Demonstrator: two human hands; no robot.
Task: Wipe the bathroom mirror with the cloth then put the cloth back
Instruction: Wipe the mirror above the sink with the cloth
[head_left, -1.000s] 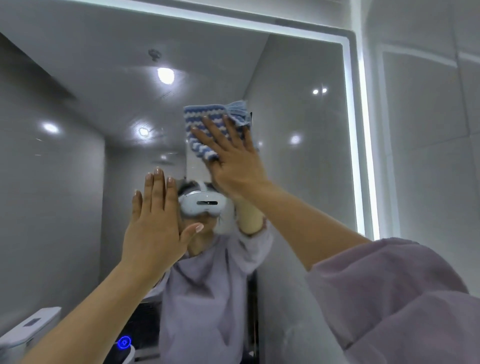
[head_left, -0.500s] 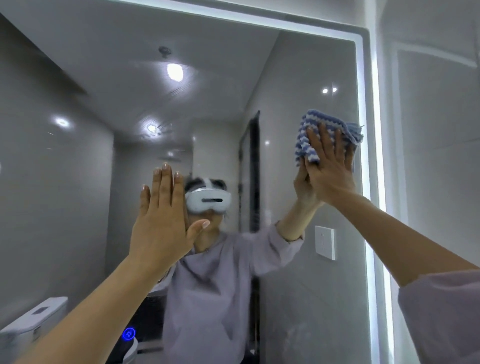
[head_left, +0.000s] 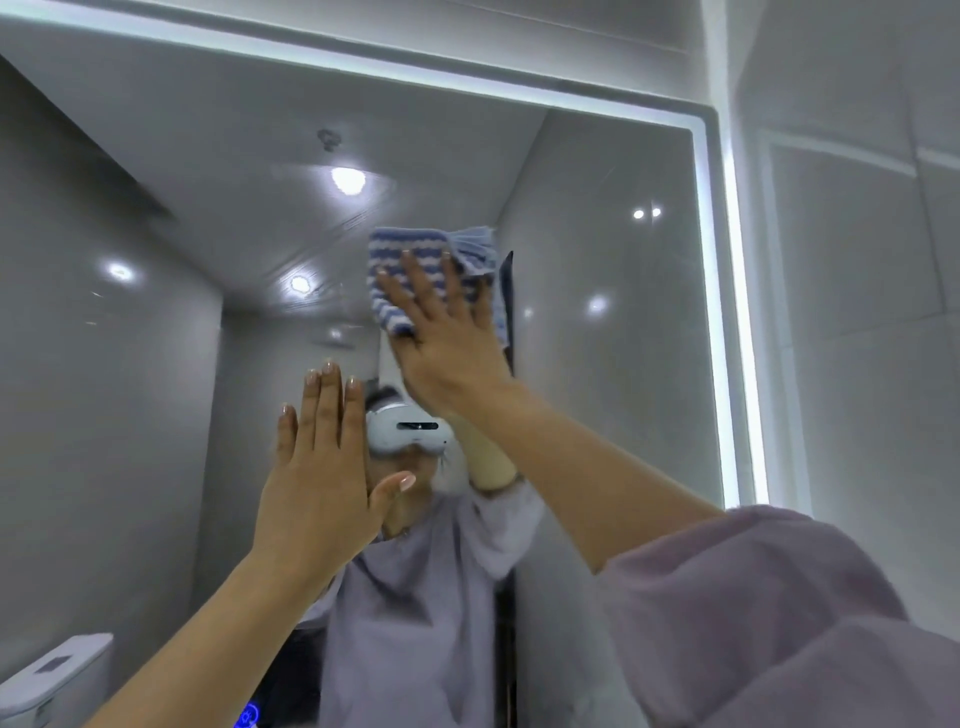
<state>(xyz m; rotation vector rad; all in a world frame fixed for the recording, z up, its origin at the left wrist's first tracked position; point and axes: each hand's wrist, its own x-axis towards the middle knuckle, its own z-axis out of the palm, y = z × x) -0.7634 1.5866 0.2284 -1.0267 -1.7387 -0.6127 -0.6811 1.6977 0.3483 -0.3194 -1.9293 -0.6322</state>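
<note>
Now r. hand flat on cloth

I can read no text, label, brand or number here. The small glowing blue symbol reflected low down is illegible.

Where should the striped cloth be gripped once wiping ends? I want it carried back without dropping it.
Probably by the loose bunched corner at the upper right of the striped cloth. It sticks out past the fingers of the right hand, which presses the rest flat on the mirror. Pinch it from the right, or curl those fingers shut. The left hand is open and free.
</note>
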